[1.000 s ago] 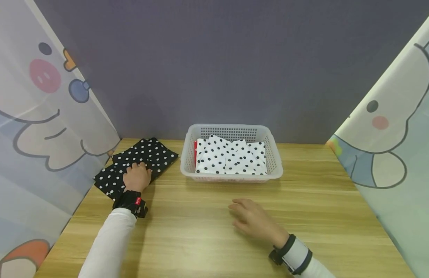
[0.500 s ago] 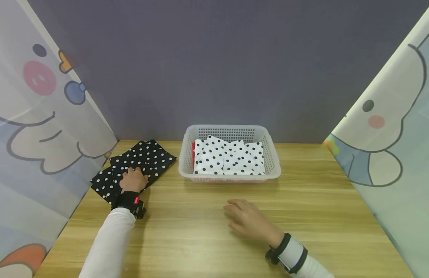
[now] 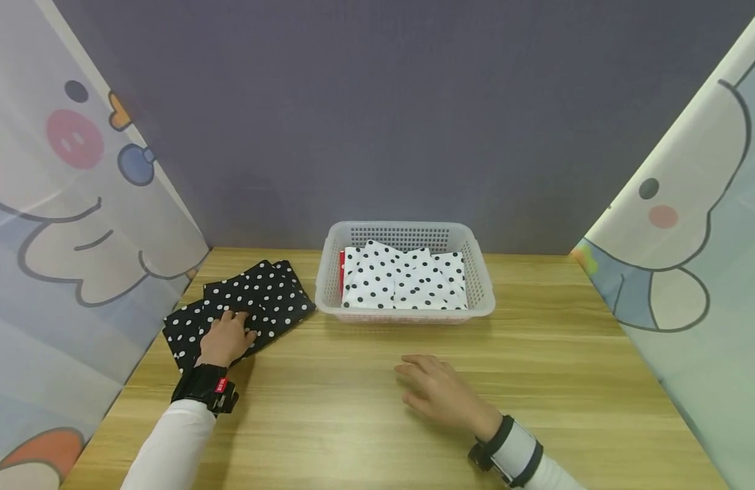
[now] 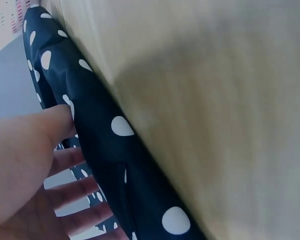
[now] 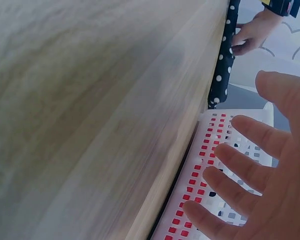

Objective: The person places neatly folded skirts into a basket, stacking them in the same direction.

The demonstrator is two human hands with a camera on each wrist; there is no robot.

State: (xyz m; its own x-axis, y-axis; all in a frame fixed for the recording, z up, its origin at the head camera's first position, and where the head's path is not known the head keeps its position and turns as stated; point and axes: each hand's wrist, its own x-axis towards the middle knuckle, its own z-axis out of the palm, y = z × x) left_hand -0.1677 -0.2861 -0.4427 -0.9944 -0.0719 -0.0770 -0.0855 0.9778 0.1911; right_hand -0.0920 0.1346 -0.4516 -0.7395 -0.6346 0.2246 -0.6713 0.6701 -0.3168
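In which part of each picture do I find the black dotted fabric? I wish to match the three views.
Head: the black dotted fabric lies left of the white basket.
Left wrist: it runs diagonally from the upper left to the bottom middle.
Right wrist: a narrow strip near the top, right of centre.
Shared landmark: the left hand touching it.

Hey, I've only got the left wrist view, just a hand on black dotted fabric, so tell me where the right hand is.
Observer: The right hand is on the person's side of the white basket.
Operator: Are its fingers around anything?
Observer: No, the right wrist view shows them spread, holding nothing.
Operator: And what's inside the basket?
Observer: White fabric with black dots fills most of it in the head view.
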